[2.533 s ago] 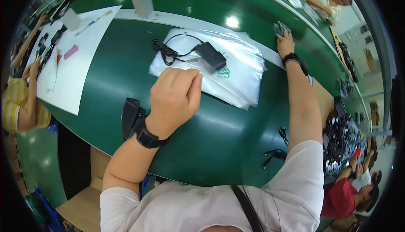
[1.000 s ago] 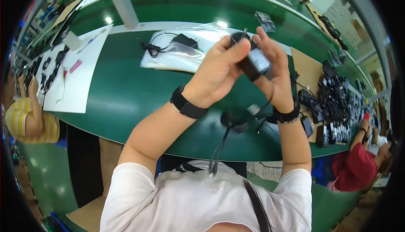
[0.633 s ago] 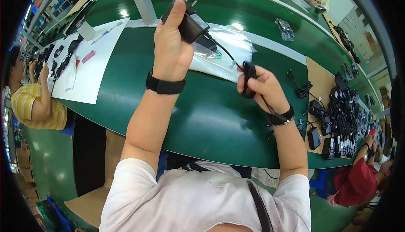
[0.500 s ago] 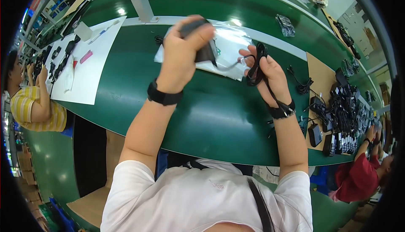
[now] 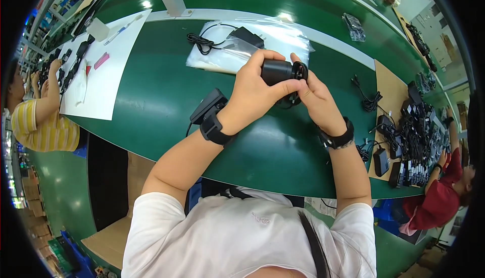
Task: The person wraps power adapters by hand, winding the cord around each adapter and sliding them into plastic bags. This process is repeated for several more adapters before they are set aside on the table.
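Observation:
My left hand is closed around a black power adapter, thumb below and fingers over the top. Against the adapter's right end, my right hand grips a black coiled cable; the two hands meet there, and the fingers hide part of the coil. Beside my left wristband is another black adapter with a thin cord running down; what supports it is hidden. Beyond my hands, a third adapter with a looped cord lies on a stack of clear plastic bags.
A loose cable lies right of my hands. Farther right, many adapters and cables are heaped by brown cardboard. White paper covers the left side of the green table. People work at both sides and across.
My hands have come together around the adapter and coil; the left moved right and down. An adapter and its cord now show on the plastic bags, and another beside my left wrist.

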### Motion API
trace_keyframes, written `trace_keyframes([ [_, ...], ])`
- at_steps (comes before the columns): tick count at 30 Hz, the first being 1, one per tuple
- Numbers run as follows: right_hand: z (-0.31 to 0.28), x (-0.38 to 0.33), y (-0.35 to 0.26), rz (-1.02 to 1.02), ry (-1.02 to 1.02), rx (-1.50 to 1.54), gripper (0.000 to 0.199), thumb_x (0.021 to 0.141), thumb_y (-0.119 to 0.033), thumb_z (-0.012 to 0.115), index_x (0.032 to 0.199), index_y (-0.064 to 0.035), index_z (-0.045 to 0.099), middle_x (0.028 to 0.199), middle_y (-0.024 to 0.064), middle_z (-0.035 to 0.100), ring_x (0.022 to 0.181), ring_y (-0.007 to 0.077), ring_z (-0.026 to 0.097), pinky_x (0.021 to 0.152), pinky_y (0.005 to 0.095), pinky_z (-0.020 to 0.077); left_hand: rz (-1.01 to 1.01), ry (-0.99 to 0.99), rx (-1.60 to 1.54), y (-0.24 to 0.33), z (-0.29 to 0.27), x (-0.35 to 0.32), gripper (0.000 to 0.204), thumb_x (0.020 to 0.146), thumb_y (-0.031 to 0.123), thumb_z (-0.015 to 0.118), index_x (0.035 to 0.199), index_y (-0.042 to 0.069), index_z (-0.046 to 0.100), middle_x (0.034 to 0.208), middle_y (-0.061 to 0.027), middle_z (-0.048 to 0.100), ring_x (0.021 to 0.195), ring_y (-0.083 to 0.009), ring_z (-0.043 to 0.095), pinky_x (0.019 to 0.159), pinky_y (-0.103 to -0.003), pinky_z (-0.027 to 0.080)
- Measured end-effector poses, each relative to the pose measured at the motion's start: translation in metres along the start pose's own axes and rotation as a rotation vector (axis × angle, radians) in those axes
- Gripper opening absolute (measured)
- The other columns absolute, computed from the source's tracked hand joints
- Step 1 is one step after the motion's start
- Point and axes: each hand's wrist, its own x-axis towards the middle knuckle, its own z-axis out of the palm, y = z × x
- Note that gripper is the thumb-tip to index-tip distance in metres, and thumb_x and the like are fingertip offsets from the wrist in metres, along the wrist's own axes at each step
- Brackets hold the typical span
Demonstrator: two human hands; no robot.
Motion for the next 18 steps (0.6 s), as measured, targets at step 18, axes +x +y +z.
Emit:
trace_keyframes([
  [18, 0.034, -0.016, 0.005, -0.299, -0.003, -0.554, 0.086, 0.077, 0.007, 0.049, 0.14, -0.0051, -0.008, 0.12, 0.019, 0.042, 0.107, 0.0256, 0.049, 0.092, 0.0326, 0.0377, 0.286, 0.168, 0.039, -0.018, 0.014, -0.016, 0.051, 0.061, 0.013, 0.081, 0.096, 0.003, 0.047, 0.092, -0.0082, 0.057, 0.082, -0.0138, 0.058, 0.072, -0.027, 0.049],
])
